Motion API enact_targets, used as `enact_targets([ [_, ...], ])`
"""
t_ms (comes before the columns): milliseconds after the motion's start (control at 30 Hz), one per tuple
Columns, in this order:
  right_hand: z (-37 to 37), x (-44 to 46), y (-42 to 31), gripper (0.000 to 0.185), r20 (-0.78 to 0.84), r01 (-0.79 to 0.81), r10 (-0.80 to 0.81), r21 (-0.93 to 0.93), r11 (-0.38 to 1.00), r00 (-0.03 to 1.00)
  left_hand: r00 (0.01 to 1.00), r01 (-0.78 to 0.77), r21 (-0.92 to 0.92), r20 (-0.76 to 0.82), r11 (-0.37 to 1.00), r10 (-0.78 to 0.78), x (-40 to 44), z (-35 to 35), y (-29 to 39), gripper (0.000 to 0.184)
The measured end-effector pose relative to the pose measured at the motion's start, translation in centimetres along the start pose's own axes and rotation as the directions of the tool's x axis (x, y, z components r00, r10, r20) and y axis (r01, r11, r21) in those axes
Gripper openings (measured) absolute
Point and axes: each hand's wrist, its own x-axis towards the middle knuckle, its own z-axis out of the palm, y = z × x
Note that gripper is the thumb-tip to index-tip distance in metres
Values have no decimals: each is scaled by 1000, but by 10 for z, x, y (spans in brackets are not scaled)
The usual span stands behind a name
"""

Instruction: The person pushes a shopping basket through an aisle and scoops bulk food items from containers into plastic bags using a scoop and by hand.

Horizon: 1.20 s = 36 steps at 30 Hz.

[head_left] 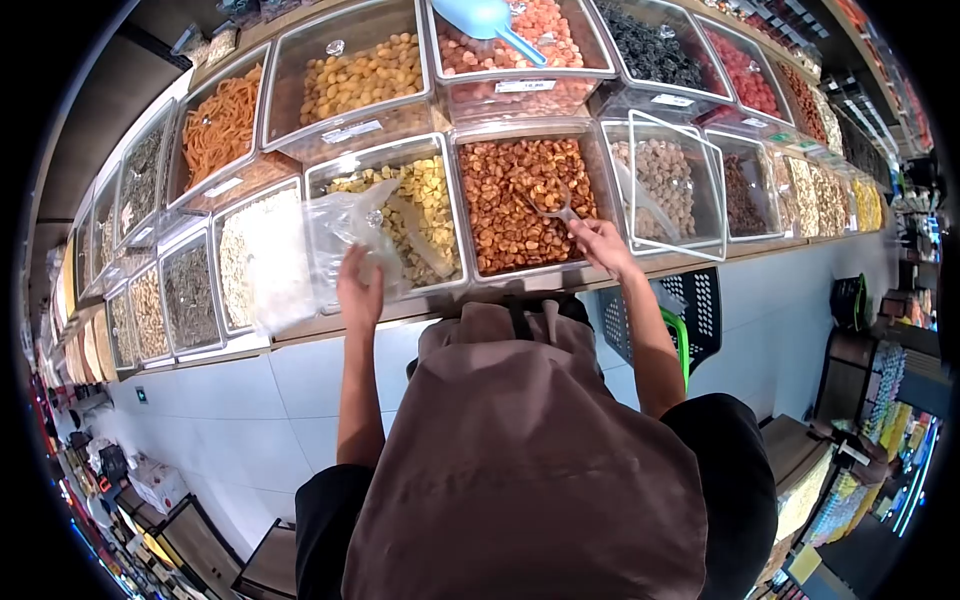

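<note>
In the head view, my right hand (pixel 600 246) is closed round the handle of a scoop (pixel 553 207). The scoop's head lies in glossy reddish-brown pieces, perhaps fried broad beans (pixel 510 165), inside an uncovered clear bin (pixel 606 200). On the left, my left hand (pixel 362 290) grips a thin clear plastic bag (pixel 335 225). The bag hangs over the bin of yellow pieces (pixel 430 195) and covers part of it. How full the bag is I cannot tell.
A tilted clear lid (pixel 722 190) stands over the pale round pieces (pixel 660 180) on the right. A light blue scoop (pixel 480 18) lies on the pink pieces (pixel 565 45) in the back row. Below the counter is a dark basket (pixel 700 305) with a green handle.
</note>
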Motion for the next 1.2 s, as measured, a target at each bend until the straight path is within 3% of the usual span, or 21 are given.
enact_targets([
  [33,-3,-4,1,34,20,17,-16,-20,1000,1000,989,141,-195,64,971,-131,-2,-4,25,41],
  [133,-10,-20,-5,35,40,9,-9,13,1000,999,986,155,-314,-6,937,-165,0,-18,35,38],
  [167,-13,-23,-4,35,34,3,-4,16,1000,999,983,50,-139,-169,989,-73,4,-24,20,38],
  [300,-25,-35,3,36,67,29,-32,44,999,997,781,308,44,-583,950,-226,21,-73,-46,48],
  [400,-32,-43,1,36,96,20,-24,44,999,995,660,523,93,-672,847,-334,1,-111,-95,65],
  [500,-36,-50,-1,36,73,11,-14,47,999,997,538,712,93,-709,696,-456,-47,-127,-139,71],
  [567,-37,-50,2,36,44,3,-5,54,999,999,429,738,-89,-703,669,-567,-92,-126,-154,73],
  [600,-39,-49,4,36,39,3,-5,68,998,999,325,612,-421,-638,670,-698,-117,-111,-178,71],
  [633,-41,-49,5,36,36,1,-3,77,997,999,250,420,-704,-517,573,-819,-142,-101,-196,69],
  [667,-43,-50,4,36,37,1,-4,70,998,999,380,373,-912,-16,169,-925,-172,-109,-186,64],
  [700,-43,-49,3,36,20,-21,20,48,999,1000,504,381,-880,454,-282,-735,-193,-112,-166,59],
  [733,-40,-47,2,35,6,-45,45,30,999,999,505,371,-885,446,-281,-739,-196,-107,-147,59],
  [800,-39,-40,3,35,20,-55,55,28,998,998,603,407,-889,433,-209,-669,-196,-96,-121,51],
  [833,-40,-38,1,35,41,-57,56,21,998,998,676,455,-887,402,-78,-618,-198,-96,-137,48],
  [900,-37,-32,-4,35,60,-63,65,-33,997,996,642,481,-868,254,122,-724,-193,-107,-178,50],
  [967,-33,-26,-9,35,82,-83,88,-52,995,993,620,277,-929,-22,244,-784,-170,-148,-162,53],
  [1000,-31,-25,-11,35,83,-106,111,-54,993,990,544,236,-931,-111,278,-832,-147,-184,-127,57],
  [1100,-26,-26,-14,35,77,-108,113,-61,992,991,667,89,-567,-576,819,-472,-102,-252,17,54],
  [1200,-21,-28,-10,35,73,-98,103,-61,993,992,816,-48,-465,-528,884,-234,-71,-271,61,47],
])
